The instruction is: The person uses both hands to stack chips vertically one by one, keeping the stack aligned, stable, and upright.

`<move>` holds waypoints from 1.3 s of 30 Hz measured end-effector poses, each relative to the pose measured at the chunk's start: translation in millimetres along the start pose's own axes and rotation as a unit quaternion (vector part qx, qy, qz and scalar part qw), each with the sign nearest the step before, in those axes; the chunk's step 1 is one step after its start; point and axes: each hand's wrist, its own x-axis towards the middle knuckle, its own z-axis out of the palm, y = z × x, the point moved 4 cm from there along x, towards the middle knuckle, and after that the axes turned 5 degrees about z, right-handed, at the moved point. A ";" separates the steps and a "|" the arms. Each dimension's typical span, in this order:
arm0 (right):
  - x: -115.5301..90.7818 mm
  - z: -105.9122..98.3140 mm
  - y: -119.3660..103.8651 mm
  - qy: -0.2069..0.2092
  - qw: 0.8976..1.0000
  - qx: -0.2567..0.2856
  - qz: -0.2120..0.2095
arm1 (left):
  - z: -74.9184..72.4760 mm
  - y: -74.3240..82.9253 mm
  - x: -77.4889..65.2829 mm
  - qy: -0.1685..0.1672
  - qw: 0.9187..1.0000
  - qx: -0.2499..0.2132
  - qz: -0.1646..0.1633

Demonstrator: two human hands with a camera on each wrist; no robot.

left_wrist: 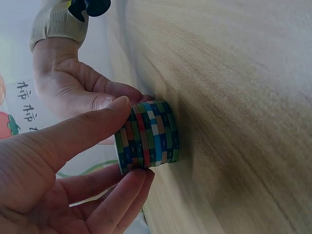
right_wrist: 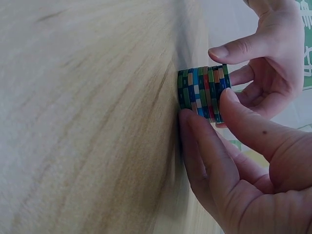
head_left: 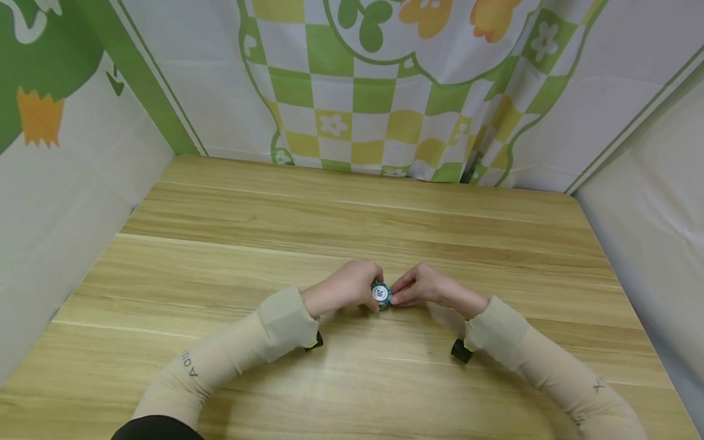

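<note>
A short stack of poker chips (head_left: 380, 294) stands upright on the table between my two hands. Its top chip has a white centre with a 20 on it. Green, blue, brown and red edge marks show along the stack (left_wrist: 148, 137) in the left wrist view. My left hand (head_left: 350, 283) grips the stack from the left, thumb on one side and fingers on the other. From the right, my right hand (head_left: 434, 286) holds its thumb at the upper edge of the stack (right_wrist: 202, 92), with its fingertips low against the side near the tabletop.
The wooden table (head_left: 352, 214) spreads out around both hands. A patterned green, yellow and white curtain (head_left: 374, 98) hangs along its back edge, with pale cloth walls (head_left: 71, 201) at the sides. Dark wrist devices (head_left: 461, 351) hang below both cuffs.
</note>
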 end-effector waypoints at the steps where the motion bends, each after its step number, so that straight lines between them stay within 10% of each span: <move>1: -0.1 0.1 0.0 0.001 1.000 -0.001 0.000 | 0.2 0.3 -0.1 0.000 1.000 0.000 0.000; 39: -2.2 -1.3 -1.3 -0.004 1.000 -0.021 -0.010 | -2.4 2.9 -2.7 -0.011 0.999 0.036 -0.006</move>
